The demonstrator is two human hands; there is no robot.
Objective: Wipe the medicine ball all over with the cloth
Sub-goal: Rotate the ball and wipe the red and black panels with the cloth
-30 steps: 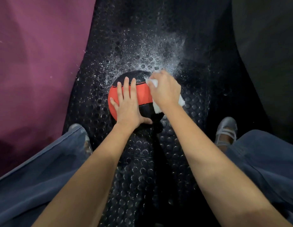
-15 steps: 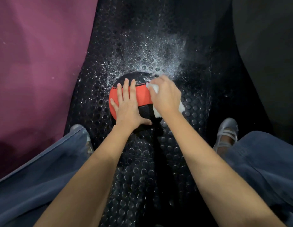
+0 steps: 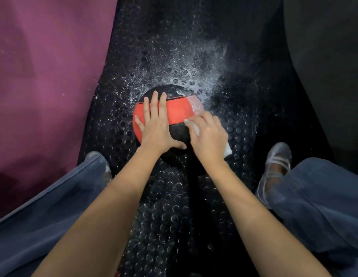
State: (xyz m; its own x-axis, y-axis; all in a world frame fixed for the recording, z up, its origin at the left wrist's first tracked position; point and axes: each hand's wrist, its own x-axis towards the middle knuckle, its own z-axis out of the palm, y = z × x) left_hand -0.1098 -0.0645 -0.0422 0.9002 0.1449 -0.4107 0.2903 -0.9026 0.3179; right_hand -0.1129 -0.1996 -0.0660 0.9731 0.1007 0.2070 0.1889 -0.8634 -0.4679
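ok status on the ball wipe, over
Left hand flat on medicine ball, steadying. Right hand grips cloth against ball's right side. White residue on studded mat. Nothing blocking.

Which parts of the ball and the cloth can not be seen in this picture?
Head view only:
- Underside and far side of the ball: hidden by the ball itself.
- Near left top: covered by the left hand.
- Most of the cloth: bunched under the right hand; only white edges show.

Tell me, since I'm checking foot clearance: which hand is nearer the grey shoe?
Right. The right hand, gripping the cloth, is beside the ball, towards the grey shoe; the left hand lies farther off.
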